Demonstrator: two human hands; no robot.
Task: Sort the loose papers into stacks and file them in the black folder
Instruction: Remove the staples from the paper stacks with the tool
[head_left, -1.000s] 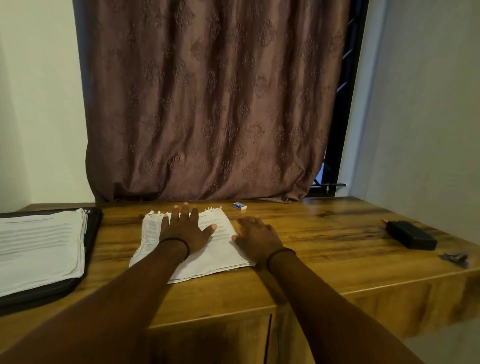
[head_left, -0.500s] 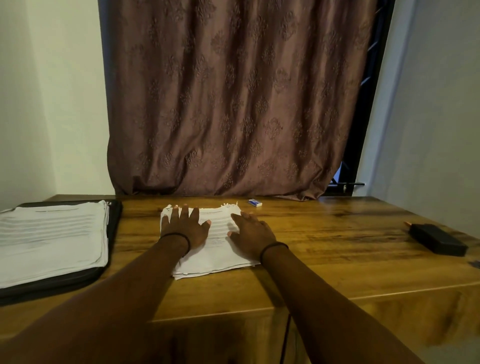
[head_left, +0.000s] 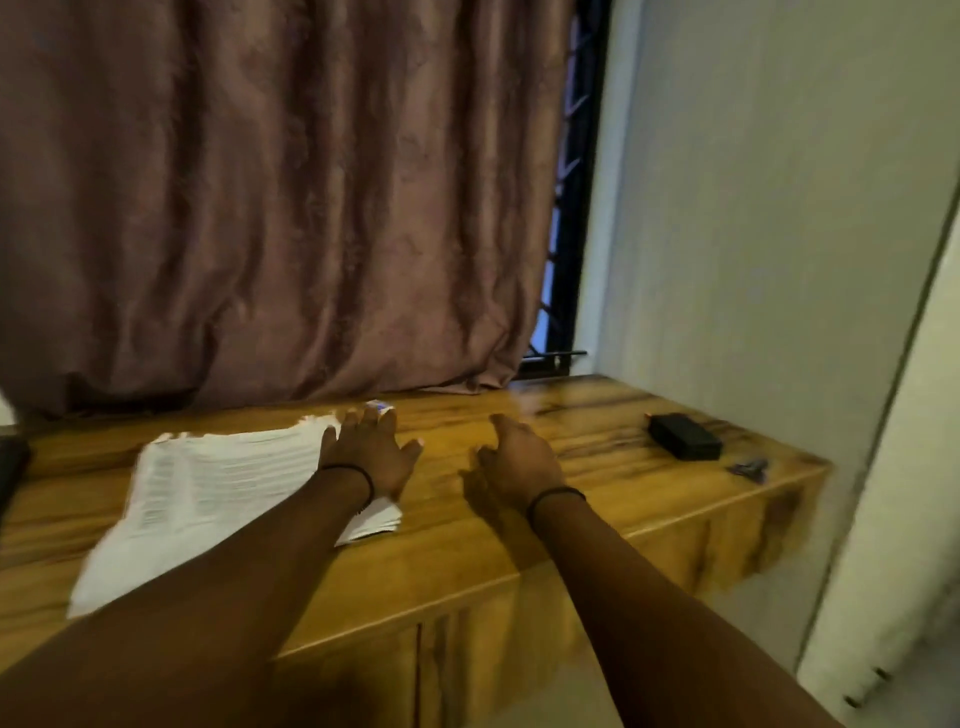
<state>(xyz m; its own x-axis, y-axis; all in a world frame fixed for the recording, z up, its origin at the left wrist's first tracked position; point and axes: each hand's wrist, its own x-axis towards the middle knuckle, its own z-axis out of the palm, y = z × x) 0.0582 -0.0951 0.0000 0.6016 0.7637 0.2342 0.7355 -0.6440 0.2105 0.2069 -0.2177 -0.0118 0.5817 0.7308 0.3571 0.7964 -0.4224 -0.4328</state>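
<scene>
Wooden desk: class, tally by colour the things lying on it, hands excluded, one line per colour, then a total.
White: 1, the stack of papers
White and blue: 1, the small eraser
Black: 2, the box and the edge of the folder
Dark grey: 1, a small clip-like piece
Total: 5

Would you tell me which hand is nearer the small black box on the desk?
Right. The right hand is over the bare desk, left of the black box; the left hand is farther left, at the edge of the paper stack.
</scene>
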